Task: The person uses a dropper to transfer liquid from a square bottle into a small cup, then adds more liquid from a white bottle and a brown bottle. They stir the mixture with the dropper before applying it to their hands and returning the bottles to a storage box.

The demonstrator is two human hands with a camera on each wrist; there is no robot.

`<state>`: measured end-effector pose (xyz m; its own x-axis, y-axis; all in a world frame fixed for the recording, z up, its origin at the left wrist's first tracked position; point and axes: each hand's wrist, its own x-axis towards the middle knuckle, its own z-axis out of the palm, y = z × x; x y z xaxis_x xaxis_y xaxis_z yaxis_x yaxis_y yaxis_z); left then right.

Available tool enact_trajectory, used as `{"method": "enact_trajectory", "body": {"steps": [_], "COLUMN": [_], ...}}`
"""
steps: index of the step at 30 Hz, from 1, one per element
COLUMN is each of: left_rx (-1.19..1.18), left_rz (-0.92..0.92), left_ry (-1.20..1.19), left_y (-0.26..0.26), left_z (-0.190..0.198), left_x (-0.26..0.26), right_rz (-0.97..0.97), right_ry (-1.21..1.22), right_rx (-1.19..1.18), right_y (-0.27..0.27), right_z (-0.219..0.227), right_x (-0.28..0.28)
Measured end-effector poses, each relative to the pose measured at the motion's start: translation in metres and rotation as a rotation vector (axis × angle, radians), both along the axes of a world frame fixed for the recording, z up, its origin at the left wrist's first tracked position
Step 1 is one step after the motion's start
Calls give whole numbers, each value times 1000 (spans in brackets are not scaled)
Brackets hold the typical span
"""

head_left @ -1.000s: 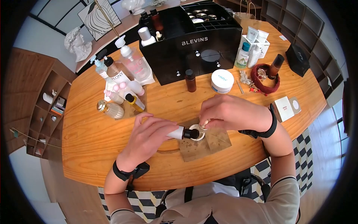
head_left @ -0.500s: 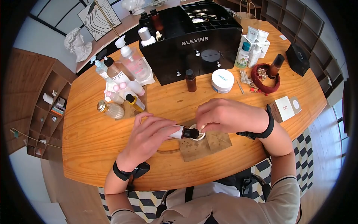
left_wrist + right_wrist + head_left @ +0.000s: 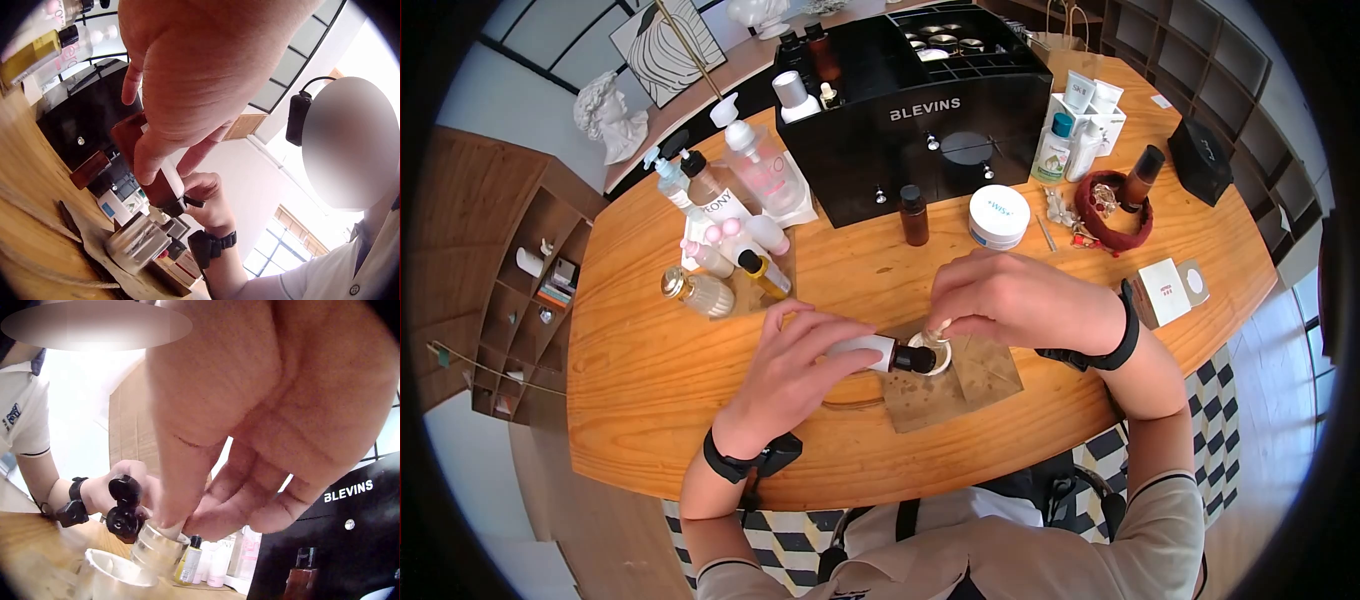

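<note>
My left hand (image 3: 792, 368) grips a brown bottle (image 3: 870, 352) with a white label, tilted nearly level. Its black flip cap (image 3: 124, 512) stands raised in the right wrist view. The bottle's mouth is close to a clear jar (image 3: 136, 245) with a pale rim, which sits on brown paper (image 3: 960, 398). Between the thumb and fingertips of my right hand (image 3: 1012, 300) is a small pale piece (image 3: 943, 328), held at the jar; its lower part is hard to make out. A white-rimmed round container (image 3: 103, 562) appears beside the jar in the right wrist view.
A black organizer (image 3: 920, 150) stands at the back, with a small brown bottle (image 3: 914, 222) and a white tub (image 3: 998, 222) before it. Pump bottles (image 3: 762, 178) cluster left. A red ring-shaped band (image 3: 1122, 240) and an open small box (image 3: 1162, 292) lie right.
The right hand's pale piece dipped lower and leftward, then came back up slightly to the right. The left hand and its bottle have barely moved.
</note>
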<state>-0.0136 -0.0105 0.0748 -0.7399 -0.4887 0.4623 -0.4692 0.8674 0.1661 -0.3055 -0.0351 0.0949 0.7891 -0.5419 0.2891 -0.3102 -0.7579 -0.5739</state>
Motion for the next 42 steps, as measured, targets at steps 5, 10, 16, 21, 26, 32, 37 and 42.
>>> {"method": "enact_trajectory", "body": {"steps": [5,10,16,21,26,32,37,42], "left_rx": [77,57,-24,48,22,-2,45,35], "left_rz": [27,7,-22,18,-3,-30,-15,-6], "left_ry": [62,20,-6,68,24,28,92,51], "left_y": [1,1,-2,-1,-4,-6,-6,-6], "left_z": [0,2,0,-2,-4,-7,-9,-5], "left_x": [-2,-3,1,-4,-1,0,-3,0], "right_rz": [47,6,5,19,-3,35,23,5], "right_ry": [55,-47,17,19,74,84,63,35], "right_rx": [61,-44,10,6,-16,-17,-47,7], "right_y": [1,-1,1,1,1,0,-1,-1], "right_z": [-2,-3,2,0,4,1,3,7], "right_x": [-3,0,-4,-2,-4,-2,-2,-1]}}
